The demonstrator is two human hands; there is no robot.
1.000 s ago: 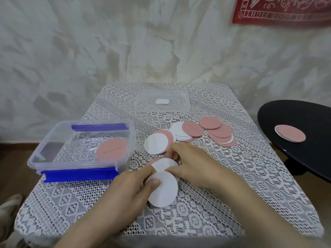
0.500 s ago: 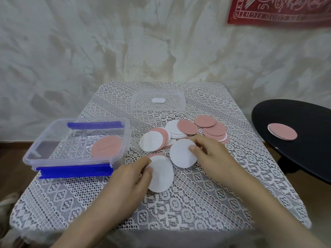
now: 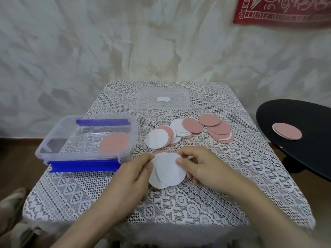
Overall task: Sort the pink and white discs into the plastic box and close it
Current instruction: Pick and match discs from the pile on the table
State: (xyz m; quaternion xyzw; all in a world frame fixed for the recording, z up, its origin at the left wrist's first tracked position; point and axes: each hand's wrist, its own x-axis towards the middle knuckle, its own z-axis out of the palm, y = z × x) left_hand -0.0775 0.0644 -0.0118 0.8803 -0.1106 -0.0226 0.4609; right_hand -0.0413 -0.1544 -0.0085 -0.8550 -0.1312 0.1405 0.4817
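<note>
Here, just right of the open plastic box (image 3: 53, 135), the left hand (image 3: 130, 174) and right hand (image 3: 200, 169) pinch a small stack of white discs (image 3: 168, 170) by its edges, apparently squaring it; the next move likely calls for carrying it leftward over the box rim, beside the pink disc (image 3: 114, 144) inside.

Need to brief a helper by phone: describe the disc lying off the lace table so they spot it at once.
Right of the lace-covered table stands a round black side table. On it lies one pink disc, white rim showing at its left edge. Unlike the heaped discs, it lies alone on black.
</note>
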